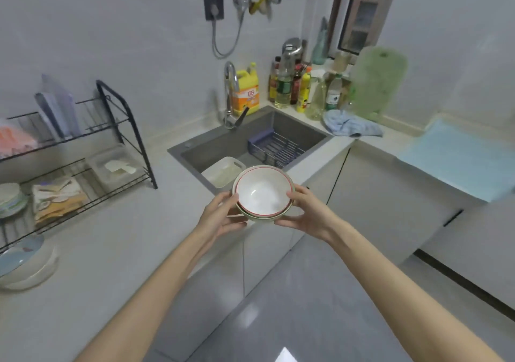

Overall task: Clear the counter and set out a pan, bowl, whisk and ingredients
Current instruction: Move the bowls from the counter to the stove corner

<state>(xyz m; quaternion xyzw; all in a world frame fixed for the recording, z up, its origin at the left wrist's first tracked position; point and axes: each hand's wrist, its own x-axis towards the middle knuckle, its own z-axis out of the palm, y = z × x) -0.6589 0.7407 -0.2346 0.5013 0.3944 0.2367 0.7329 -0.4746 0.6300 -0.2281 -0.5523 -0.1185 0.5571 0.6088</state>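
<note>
Our two forearms rise from the bottom of the frame and meet at its centre. Our left hand (220,216) grips the left side of the nested bowls (262,194), fingers at the rim and thumb low. Our right hand (306,214) mirrors it on the right side. Both wrists are bent slightly inward. We judge that this two-sided hold keeps the pair level and stops the red-rimmed top bowl from sliding in the lower one. The bowls hang in the air at mid-frame, above the front edge of the surface (111,236) and just before the sink (195,149). The dish rack (125,127) stands at left and the blue mat (457,161) lies at right, either a likely place to set them.
</note>
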